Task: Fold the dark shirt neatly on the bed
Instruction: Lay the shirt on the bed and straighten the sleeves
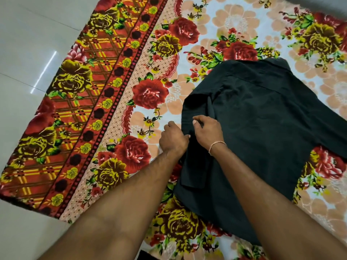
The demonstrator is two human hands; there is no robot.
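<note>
Risk: folded sleeve (pixel 195 156) slips at 9 o'clock edge of dark shirt (pixel 262 128) if left hand (pixel 173 138) and right hand (pixel 208 131), both pinching it, let go early.

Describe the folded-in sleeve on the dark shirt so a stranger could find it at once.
Start at the floral bedspread, then find the dark shirt lying back-up on it, collar away from the viewer. Along the shirt's left edge, under the left hand and right hand, lies the folded-in sleeve: a narrow dark strip on the body, unlike the other sleeve, spread outward.
</note>
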